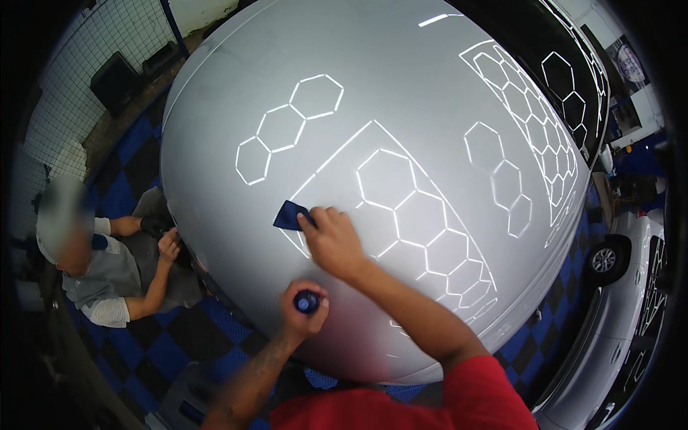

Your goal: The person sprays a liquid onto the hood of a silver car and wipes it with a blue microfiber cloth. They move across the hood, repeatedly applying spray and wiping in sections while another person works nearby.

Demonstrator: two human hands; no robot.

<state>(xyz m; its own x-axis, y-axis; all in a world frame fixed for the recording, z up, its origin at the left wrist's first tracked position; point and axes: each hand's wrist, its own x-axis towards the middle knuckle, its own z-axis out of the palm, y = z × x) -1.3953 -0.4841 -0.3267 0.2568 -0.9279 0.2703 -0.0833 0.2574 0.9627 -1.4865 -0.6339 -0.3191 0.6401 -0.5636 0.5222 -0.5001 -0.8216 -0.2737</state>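
Note:
My right hand [332,242] presses a small dark blue cloth [289,215] onto the silver car hood [244,64]. Its fingers are closed on the cloth's edge, and the cloth lies against the glossy paint. Lower and to the left, my left hand [304,308] is wrapped round a small dark bottle [307,302], seen from its blue top. The bottle is held above the paint near the hood's close edge. Bright hexagon-shaped light reflections spread over the hood around both hands. Whether the bottle's cap is on, I cannot tell.
At the left a person [107,265] in grey crouches beside the car, hands at its side. The dark windshield [530,43] lies at the upper right. Another silver car [609,344] stands at the right. Blue and black floor tiles [143,358] surround the car.

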